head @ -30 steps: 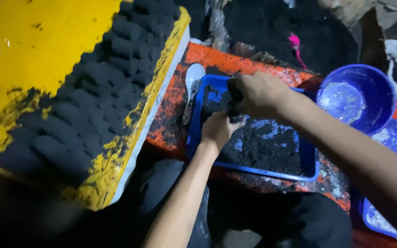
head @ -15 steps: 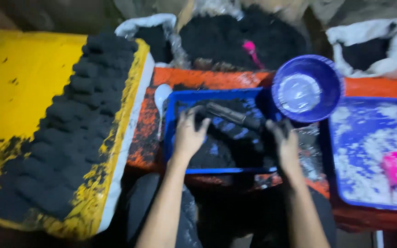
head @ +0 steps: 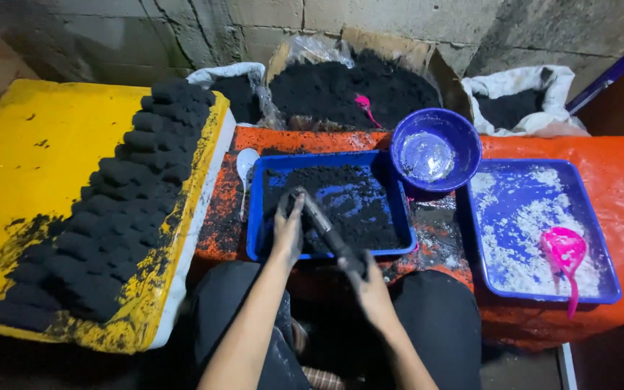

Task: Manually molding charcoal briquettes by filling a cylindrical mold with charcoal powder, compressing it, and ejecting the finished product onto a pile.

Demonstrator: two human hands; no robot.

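1. Two blue trays sit on the orange table (head: 543,148): the left tray (head: 254,238) holds black powder, the right tray (head: 612,278) holds white powder and one pink scoop (head: 563,253).
2. One blue bowl (head: 464,133) stands between the trays at the table's back edge, and one white spoon (head: 245,165) lies near the table's left edge.
3. We count one dark tube (head: 324,225), lying slanted over the front edge of the left tray.
4. Our left hand (head: 288,230) is stretched into the left tray, fingers curled over the upper end of the tube; it looks closed on it, blackened with powder.
5. Our right hand (head: 370,285) is at the table's front edge, wrapped tight around the lower end of the tube.
6. One yellow board (head: 30,152) lies to the left of the table, with many black blocks (head: 120,209) in rows along its right edge; we cannot count them exactly.
7. Three heaps of black powder stand behind the table's back edge: one in the cardboard box (head: 391,43) with a second pink scoop (head: 365,107), and two in white sacks (head: 529,83).
8. Our knees in dark trousers (head: 435,318) press against the table's front edge, under both forearms.
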